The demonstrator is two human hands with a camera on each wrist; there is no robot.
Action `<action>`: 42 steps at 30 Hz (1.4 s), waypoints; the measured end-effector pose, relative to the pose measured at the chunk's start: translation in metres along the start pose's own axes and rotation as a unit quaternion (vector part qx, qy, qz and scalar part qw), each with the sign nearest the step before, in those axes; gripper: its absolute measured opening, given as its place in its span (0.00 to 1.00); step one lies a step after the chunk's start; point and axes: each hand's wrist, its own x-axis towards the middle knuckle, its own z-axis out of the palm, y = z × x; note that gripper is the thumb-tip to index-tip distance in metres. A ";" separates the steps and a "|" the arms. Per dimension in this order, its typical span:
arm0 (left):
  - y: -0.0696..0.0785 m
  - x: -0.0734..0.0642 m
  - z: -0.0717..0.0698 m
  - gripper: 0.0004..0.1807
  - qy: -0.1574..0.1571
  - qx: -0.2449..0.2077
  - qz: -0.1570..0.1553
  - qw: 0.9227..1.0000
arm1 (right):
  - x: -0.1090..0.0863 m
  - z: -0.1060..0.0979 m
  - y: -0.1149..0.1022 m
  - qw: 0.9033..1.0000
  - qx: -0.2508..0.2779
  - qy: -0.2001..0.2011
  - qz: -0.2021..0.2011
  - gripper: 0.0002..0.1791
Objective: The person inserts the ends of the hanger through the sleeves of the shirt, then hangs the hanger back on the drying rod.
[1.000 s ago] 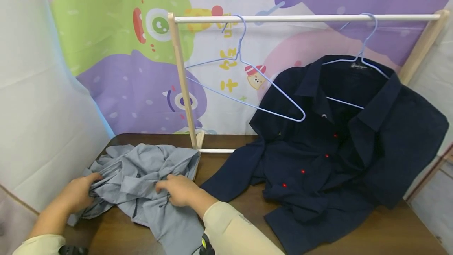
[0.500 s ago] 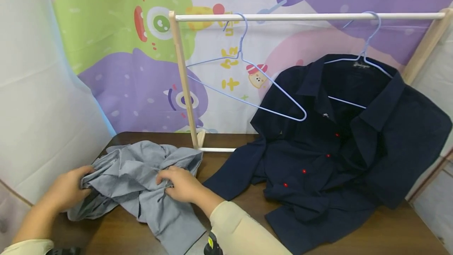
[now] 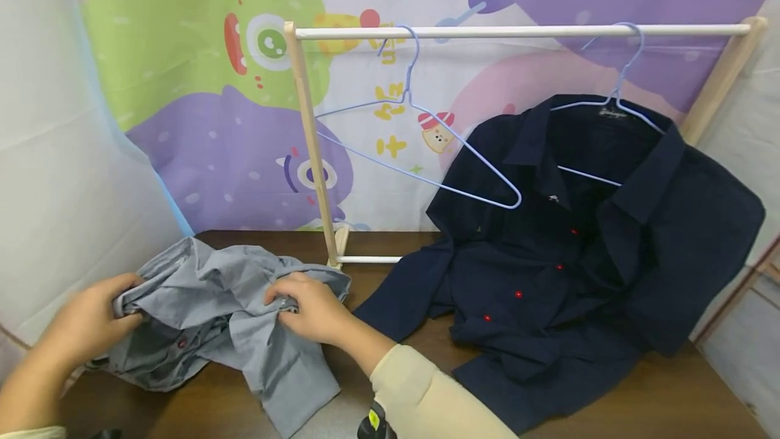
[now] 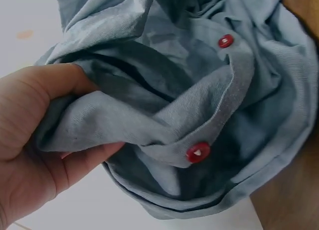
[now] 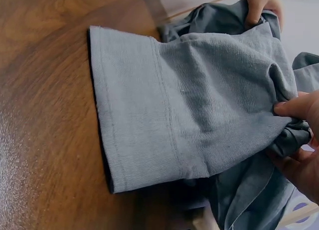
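A crumpled grey-blue shirt [image 3: 201, 297] is held between both hands at the table's left side. My left hand [image 3: 91, 320] grips its left edge, thumb above and fingers beneath the fold. In the left wrist view, red buttons [image 4: 198, 152] show on the shirt's front strip beside that hand [image 4: 45, 125]. My right hand [image 3: 313, 307] pinches gathered cloth near the shirt's middle. A wide hemmed sleeve end [image 5: 134, 110] hangs from this grip in the right wrist view, over the brown table.
A wooden rack [image 3: 313, 148] with a white top bar [image 3: 487, 32] stands behind. A bare blue wire hanger [image 3: 453, 131] hangs on its left part. To the right, a dark navy shirt [image 3: 548, 276] with red buttons hangs on another hanger, its lower part spread on the table [image 3: 420, 371].
My left hand has moved left, drawing the shirt's left edge outward and showing a red button. My right hand keeps its pinch with little movement, and the sleeve end has shifted slightly left.
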 end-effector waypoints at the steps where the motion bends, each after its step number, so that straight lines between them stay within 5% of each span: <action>1: 0.002 0.000 -0.002 0.21 0.003 0.001 -0.002 1.000 | 0.000 -0.002 -0.001 1.000 0.000 0.003 -0.004 0.14; 12: 0.018 0.002 -0.016 0.20 0.051 -0.001 0.002 0.999 | -0.001 -0.025 -0.015 0.999 -0.005 0.033 -0.024 0.14; 26: 0.050 0.016 -0.026 0.19 0.166 -0.005 0.033 0.986 | -0.009 -0.072 -0.018 0.994 0.049 0.084 -0.042 0.14; 33: 0.072 0.023 -0.020 0.18 0.208 -0.039 0.042 0.976 | -0.017 -0.085 -0.021 0.990 0.016 0.127 -0.054 0.14; 42: 0.103 0.032 -0.015 0.16 0.246 -0.089 0.017 0.965 | -0.033 -0.096 -0.027 0.981 -0.023 0.179 -0.069 0.14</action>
